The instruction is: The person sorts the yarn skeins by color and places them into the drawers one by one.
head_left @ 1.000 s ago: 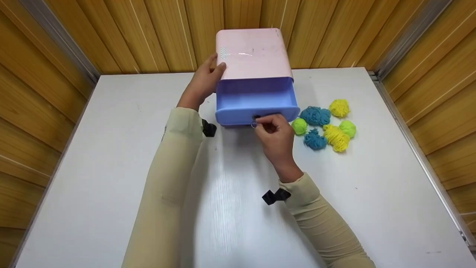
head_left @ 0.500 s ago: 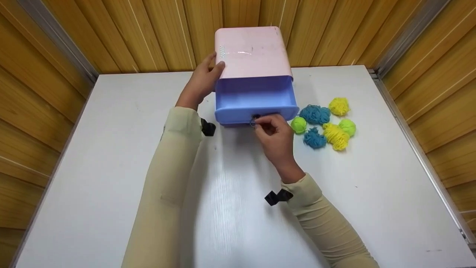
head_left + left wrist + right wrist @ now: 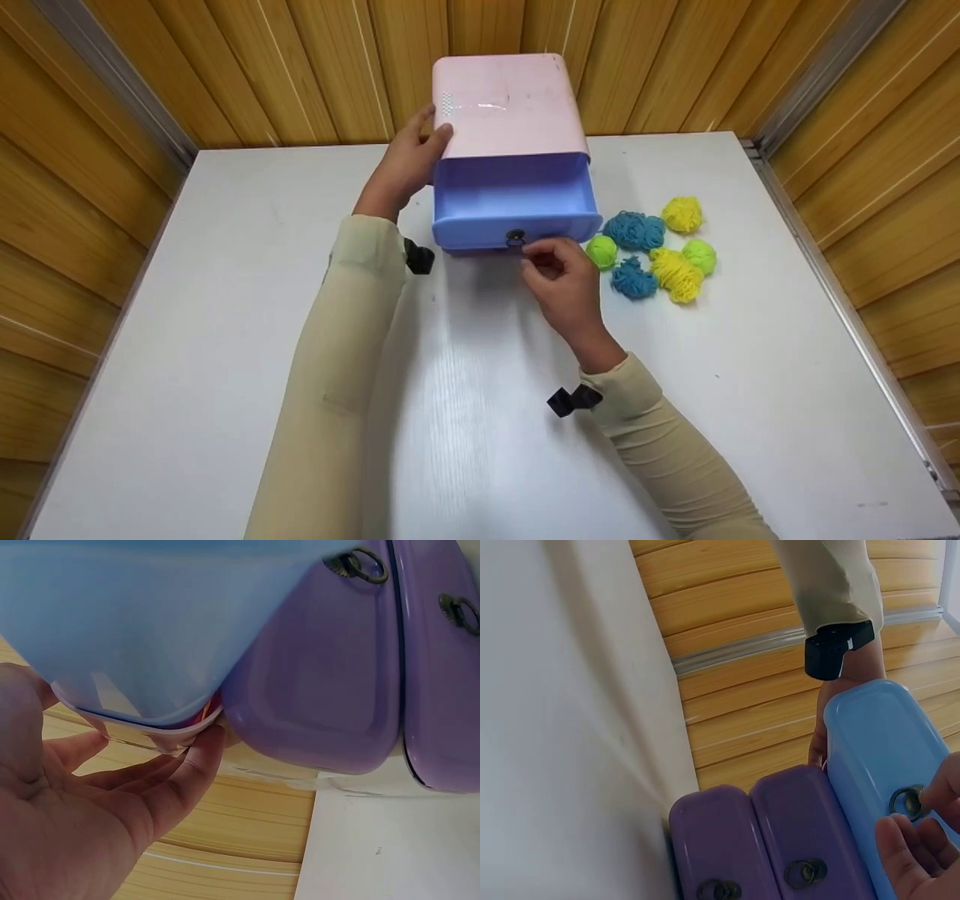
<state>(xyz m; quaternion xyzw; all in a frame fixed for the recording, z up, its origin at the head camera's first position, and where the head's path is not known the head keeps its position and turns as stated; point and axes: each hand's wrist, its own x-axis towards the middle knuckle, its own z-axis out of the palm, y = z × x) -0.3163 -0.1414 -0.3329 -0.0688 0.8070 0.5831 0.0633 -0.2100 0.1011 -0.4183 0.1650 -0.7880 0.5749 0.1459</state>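
A drawer cabinet (image 3: 510, 105) with a pale pink top stands near the table's back edge. Its blue top drawer (image 3: 517, 199) is pulled out, the inside bare from above. Two purple drawers (image 3: 315, 675) below it are closed. My left hand (image 3: 409, 161) holds the cabinet's left side, thumb at the top front corner and fingers along the side wall. Just below and right of the blue drawer's ring pull (image 3: 516, 238) is my right hand (image 3: 566, 281). Its thumb and fingers are loosely bent, apart from each other, close to the ring (image 3: 906, 802).
Right of the cabinet lie blue yarn bundles (image 3: 636, 230), yellow yarn bundles (image 3: 679, 275) and bright green balls (image 3: 700, 256) on the white table (image 3: 247, 300). Wood-panelled walls (image 3: 337, 67) close off the back and both sides.
My right hand has let go of the ring pull and drawn slightly down and right. The left hand and the blue drawer stay as they were.
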